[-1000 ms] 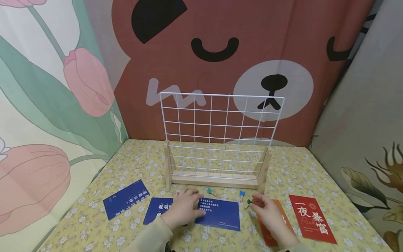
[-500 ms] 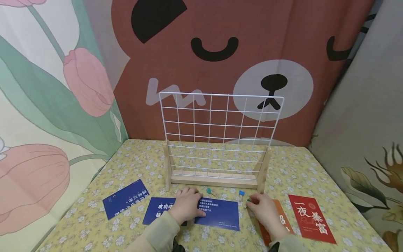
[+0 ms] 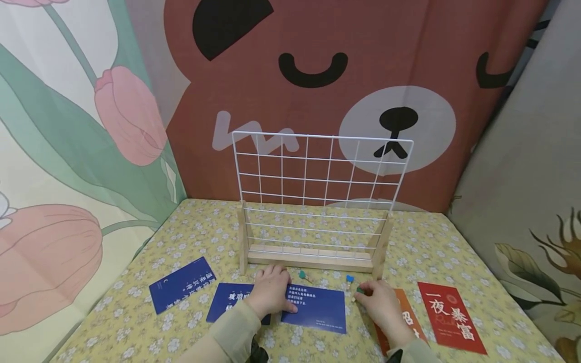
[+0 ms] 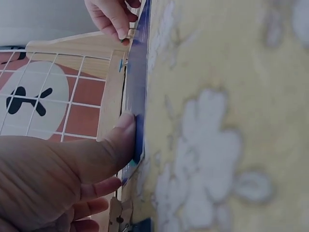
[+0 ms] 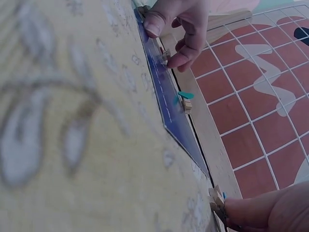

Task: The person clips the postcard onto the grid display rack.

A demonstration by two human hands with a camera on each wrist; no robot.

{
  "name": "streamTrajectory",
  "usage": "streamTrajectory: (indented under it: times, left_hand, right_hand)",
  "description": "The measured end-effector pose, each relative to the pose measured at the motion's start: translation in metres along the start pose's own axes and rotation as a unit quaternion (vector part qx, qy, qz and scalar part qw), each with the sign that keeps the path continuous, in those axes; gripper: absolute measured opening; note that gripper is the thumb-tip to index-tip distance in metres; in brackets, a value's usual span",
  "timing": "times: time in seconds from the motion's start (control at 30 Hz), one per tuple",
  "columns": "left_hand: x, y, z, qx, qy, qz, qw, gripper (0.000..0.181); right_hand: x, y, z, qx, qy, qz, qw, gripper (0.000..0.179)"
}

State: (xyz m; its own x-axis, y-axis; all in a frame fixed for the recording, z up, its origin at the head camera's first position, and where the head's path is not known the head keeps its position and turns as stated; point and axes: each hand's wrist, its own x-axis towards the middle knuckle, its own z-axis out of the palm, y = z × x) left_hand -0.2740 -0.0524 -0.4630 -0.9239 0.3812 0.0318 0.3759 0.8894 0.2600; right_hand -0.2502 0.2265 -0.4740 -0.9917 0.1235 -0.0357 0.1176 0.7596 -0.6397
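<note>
Green clip [image 3: 360, 290] is pinched by fingers of the right hand [image 3: 380, 302], left hand [image 3: 271, 290] lies relaxed, thumb on blue card [image 3: 317, 312]; picking-up seems underway, next needing steady lift

A small, draped nook is formed, its yellow flowered surface [image 3: 195, 227] being enclosed by a tulip-print hanging [image 3: 81, 141] at left, a bear-face hanging [image 3: 308, 106] behind and a leaf-print hanging [image 3: 517, 217] at right (whether in a home or a studio cannot be told).
</note>
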Motion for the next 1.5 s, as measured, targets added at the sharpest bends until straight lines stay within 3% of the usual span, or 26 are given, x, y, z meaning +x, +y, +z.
streamTrajectory:
  times: [0.5,0.83,1.03,1.2,1.37,1.5]
  left_hand:
    - [0.011,-0.003,-0.004,-0.006,-0.028,-0.003,0.9996,0.062]
    - [0.012,-0.005,0.001,-0.035,-0.033,0.02,0.9986,0.069]
    - [0.011,-0.005,-0.002,-0.024,-0.035,0.025,0.9988,0.057]
    - [0.013,-0.003,-0.005,-0.03,-0.034,0.016,0.9989,0.058]
    - [0.013,-0.003,-0.004,-0.077,-0.014,0.001,0.997,0.049]
    - [0.01,-0.007,-0.005,-0.168,-0.011,0.0,0.9858,0.028]
  right_hand:
    - [0.001,-0.002,0.003,0.076,0.002,0.026,0.9968,0.027]
    - [-0.003,-0.005,0.006,0.133,0.016,0.034,0.9904,0.029]
    - [-0.004,-0.004,0.005,0.126,0.025,0.026,0.9913,0.024]
    - [-0.003,-0.002,0.008,0.124,0.046,0.011,0.9912,0.023]
    - [-0.002,-0.001,0.011,0.14,0.055,0.014,0.9885,0.03]
    - [-0.001,-0.002,0.009,0.156,0.058,0.028,0.9856,0.029]
